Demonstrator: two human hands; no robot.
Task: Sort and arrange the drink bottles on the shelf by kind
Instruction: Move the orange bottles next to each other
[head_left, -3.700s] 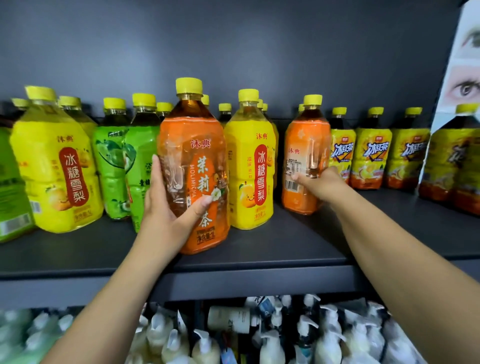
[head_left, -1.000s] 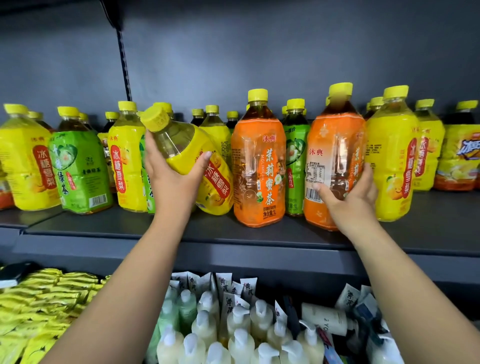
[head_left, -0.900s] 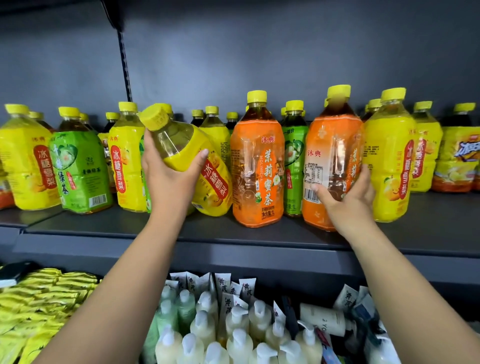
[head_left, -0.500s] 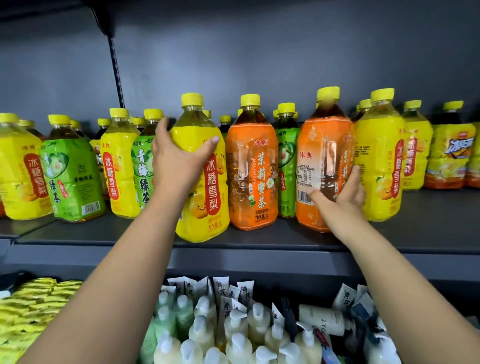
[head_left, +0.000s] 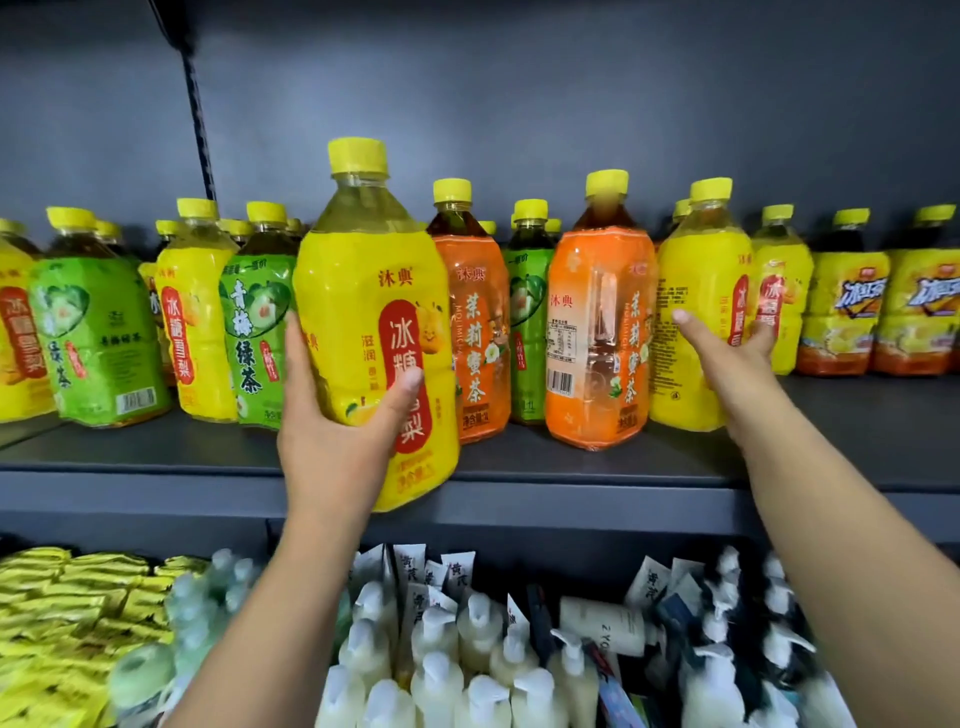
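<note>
On the dark upper shelf (head_left: 156, 457) the row is mixed: reading leftward from the iced-tea bottles (head_left: 844, 306) at far right, kinds alternate yellow pear, orange jasmine, green plum tea, orange, then green and yellow again, so sorting looks early to midway at best; only the iced-tea group at right reads as already together. Left hand (head_left: 332, 441) is clamped round the lower body of a yellow pear-drink bottle (head_left: 371, 312), thumb across the red label, bottle upright and lifted clear, its base hanging in front of and below the shelf lip. Right hand (head_left: 737, 364) is spread against a second yellow bottle (head_left: 698, 312) standing on the shelf, just beside the orange jasmine-tea bottle (head_left: 597, 322); fingers wrap its far side, but whether the grip is firm or only a resting touch I cannot tell. Against half a second ago: the held yellow bottle has come out toward the viewer and lower, off the shelf front, and the right hand has left the orange bottle, now freestanding, for the yellow one next along. Judgement: the two yellows are likely to be brought together. Remaining: green bottle (head_left: 527, 312) wedged between the oranges, and the green and yellow mix at left.
</note>
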